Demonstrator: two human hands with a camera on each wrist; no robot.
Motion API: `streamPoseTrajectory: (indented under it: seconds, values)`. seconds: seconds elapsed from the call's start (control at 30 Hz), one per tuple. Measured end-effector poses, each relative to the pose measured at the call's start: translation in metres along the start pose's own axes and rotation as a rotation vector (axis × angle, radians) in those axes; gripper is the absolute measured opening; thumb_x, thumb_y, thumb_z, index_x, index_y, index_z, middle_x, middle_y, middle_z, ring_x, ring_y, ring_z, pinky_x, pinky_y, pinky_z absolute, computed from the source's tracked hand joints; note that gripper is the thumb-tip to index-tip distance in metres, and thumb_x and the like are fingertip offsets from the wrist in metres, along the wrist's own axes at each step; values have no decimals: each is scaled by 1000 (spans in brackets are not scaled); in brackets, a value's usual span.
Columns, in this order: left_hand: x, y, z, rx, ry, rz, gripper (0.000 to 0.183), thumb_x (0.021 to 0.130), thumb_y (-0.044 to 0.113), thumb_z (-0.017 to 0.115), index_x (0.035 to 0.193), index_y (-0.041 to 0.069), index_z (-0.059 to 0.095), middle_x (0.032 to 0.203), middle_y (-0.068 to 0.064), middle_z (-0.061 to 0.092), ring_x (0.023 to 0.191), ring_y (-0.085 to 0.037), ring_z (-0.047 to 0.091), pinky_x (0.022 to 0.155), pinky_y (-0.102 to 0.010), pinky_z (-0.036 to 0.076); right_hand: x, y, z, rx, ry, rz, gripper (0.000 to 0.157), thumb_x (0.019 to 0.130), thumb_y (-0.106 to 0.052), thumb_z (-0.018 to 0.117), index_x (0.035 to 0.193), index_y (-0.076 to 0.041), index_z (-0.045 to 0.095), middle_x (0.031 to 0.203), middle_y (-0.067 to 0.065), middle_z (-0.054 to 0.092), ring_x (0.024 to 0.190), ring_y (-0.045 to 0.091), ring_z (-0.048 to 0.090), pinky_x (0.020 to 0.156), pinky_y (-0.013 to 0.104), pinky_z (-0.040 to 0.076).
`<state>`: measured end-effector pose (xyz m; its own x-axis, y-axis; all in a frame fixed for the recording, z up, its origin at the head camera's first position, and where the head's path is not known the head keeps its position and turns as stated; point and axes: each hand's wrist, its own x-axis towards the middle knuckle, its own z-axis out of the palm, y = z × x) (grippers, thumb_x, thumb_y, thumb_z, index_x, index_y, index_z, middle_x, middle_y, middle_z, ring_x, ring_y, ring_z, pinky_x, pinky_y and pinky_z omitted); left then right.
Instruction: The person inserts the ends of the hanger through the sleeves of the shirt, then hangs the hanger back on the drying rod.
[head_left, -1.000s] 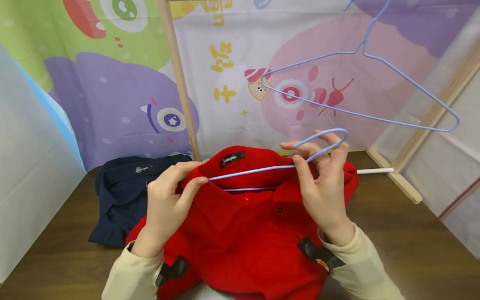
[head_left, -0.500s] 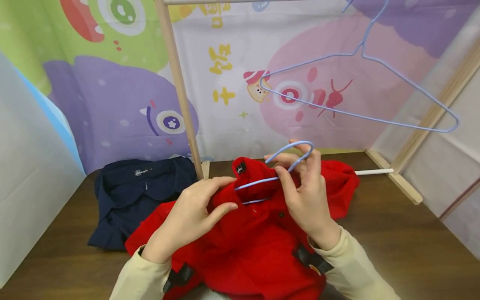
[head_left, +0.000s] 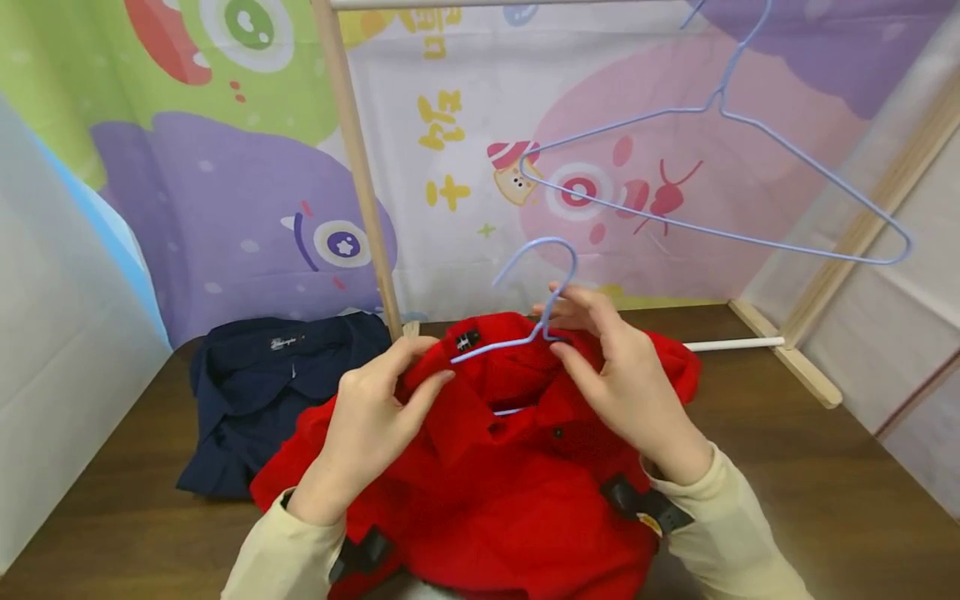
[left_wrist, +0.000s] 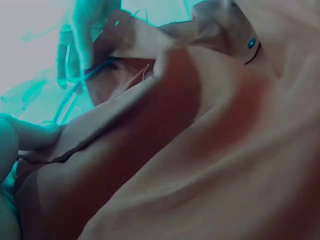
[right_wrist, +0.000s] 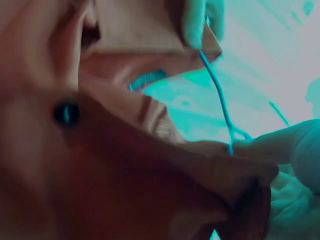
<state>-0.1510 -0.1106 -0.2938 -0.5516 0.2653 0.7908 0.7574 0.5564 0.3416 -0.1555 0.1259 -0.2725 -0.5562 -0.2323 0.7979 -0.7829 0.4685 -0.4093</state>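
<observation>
While the red shirt lies between the tabletop's left and right edges, our left grip pinches its collar, our right grip the collar beside the blue hanger. The hook, tilted 0.5 s ago, now stands up; we judge the hanger nearly seated. The navy shirt lies by the far-left corner.

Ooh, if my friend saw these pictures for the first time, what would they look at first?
Probably the bright red shirt low in the middle, with a blue hanger poking up from its collar, between the left hand and the right hand. After that, maybe the big purple monster on the cloth behind, at the left, or the second hanger at the upper right.
</observation>
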Motion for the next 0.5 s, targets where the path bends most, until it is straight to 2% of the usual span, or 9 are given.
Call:
streamPoseTrajectory:
  seconds: [0.1, 0.27, 0.4, 0.5]
  values:
    - [0, -2, -3, 13, 34, -34, 25, 76, 8, 72, 98, 7, 60, 64, 1, 54, 48, -4, 33, 45, -13, 29, 1, 5, -6, -61, 57, 12, 49, 76, 13, 60, 121, -4, 51, 103, 4, 67, 91, 14, 64, 83, 18, 43]
    - [4, -4, -10, 44, 97, -77, 26, 77, 8, 71, 100, 7, 60, 69, 0, 63, 46, -3, 37, 44, -14, 31, 5, 8, -10, -77, 236, 48, 36, 76, 13, 57, 108, -3, 60, 96, 5, 69, 85, 10, 64, 79, 15, 45]
    - [7, -4, -16, 60, 145, -122, 26, 76, 7, 72, 99, 6, 61, 73, -2, 67, 49, -5, 46, 45, -15, 35, 6, 8, -8, -32, 409, 1, 14, 77, 9, 54, 82, 1, 65, 88, 9, 68, 83, 12, 61, 76, 18, 45]
    - [7, -2, -18, 68, 163, -162, 27, 75, 7, 73, 101, 6, 62, 76, -3, 67, 54, -8, 52, 48, -14, 39, 7, 6, -3, -3, 529, -73, 16, 76, 6, 53, 63, 1, 60, 82, 13, 65, 81, 18, 61, 74, 21, 45]
